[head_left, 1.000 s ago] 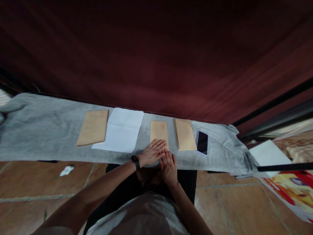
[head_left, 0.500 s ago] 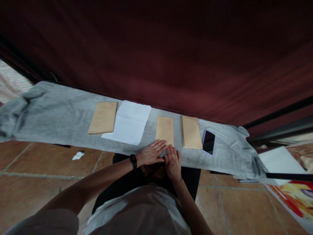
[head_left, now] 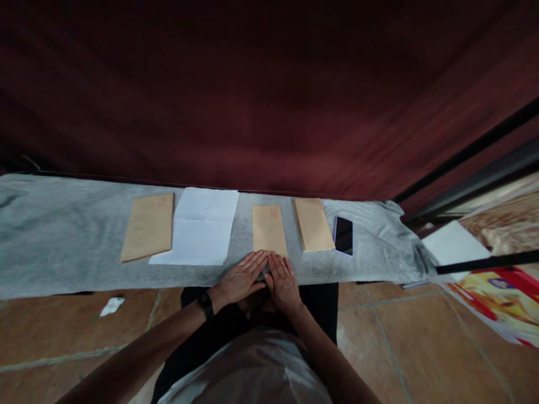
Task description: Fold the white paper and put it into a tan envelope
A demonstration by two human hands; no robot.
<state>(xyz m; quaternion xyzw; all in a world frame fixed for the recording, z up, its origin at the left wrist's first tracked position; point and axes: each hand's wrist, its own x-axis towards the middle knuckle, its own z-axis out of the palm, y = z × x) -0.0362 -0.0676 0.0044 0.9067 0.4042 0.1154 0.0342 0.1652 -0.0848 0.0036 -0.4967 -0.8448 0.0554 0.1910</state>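
Note:
A brown paper envelope [head_left: 269, 229] lies flat on the grey cloth in front of me, a faint reddish print near its far edge. My left hand [head_left: 239, 279], a black band at its wrist, rests with outstretched fingers on the envelope's near edge. Beside it my right hand [head_left: 283, 283] lies flat on the same edge, fingertips close to the left ones. Both palms hide that near end. To the left, white paper sheets [head_left: 204, 227] with a crease lie partly under a stack of brown envelopes [head_left: 148, 225]. Another envelope stack [head_left: 313, 224] lies to the right.
A phone [head_left: 343, 235] with a dark screen lies right of the envelopes on the cloth-covered bench [head_left: 84, 275]. Dark red fabric [head_left: 269, 112] hangs behind it. A crumpled white scrap [head_left: 112, 306] and a colourful printed box [head_left: 501, 297] are on the tiled floor.
The view has turned, so the bench now looks more level and its items sit further left. Both hands stay flat on the near edge of the envelope.

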